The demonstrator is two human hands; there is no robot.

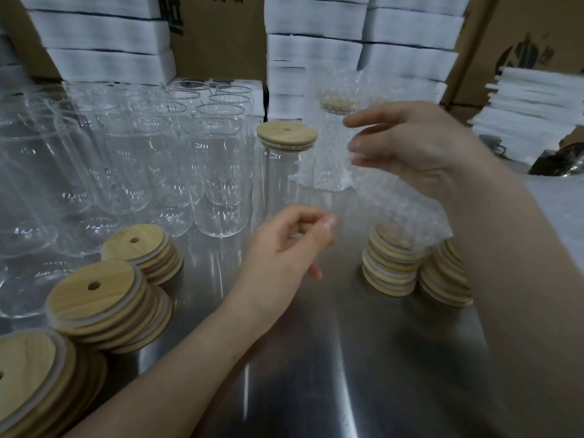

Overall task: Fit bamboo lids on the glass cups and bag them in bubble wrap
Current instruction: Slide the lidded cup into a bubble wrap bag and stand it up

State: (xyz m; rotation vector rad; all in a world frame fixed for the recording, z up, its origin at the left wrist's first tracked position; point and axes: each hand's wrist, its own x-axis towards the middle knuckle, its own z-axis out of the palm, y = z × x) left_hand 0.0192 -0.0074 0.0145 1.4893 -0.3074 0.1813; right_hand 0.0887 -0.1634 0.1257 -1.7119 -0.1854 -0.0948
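Behind everything, stacks of white boxes (360,42) and brown cartons (218,33) wall off the back of the steel table (316,358). Across the table's left half stands a crowd of open glass cups (126,159), with one lidded cup (284,172) at their right edge, its bamboo lid (287,133) seated on the rim. Just beyond it a wrapped cup (331,147) stands upright in its bubble bag, lid showing dimly through the top. Stacks of bamboo lids (104,298) sit at the near left, and two more lid stacks (395,270) sit to the right, partly veiled by plastic. The right hand (420,147) is raised above those, fingers (360,147) pinching a bubble-wrap bag (407,213) that hangs down, blurred, over the right stacks. The left hand (284,245) hovers lower, above bare table, fingers curled narrow, thumb and forefinger nearly meeting; whether they catch the bag's edge I cannot tell.
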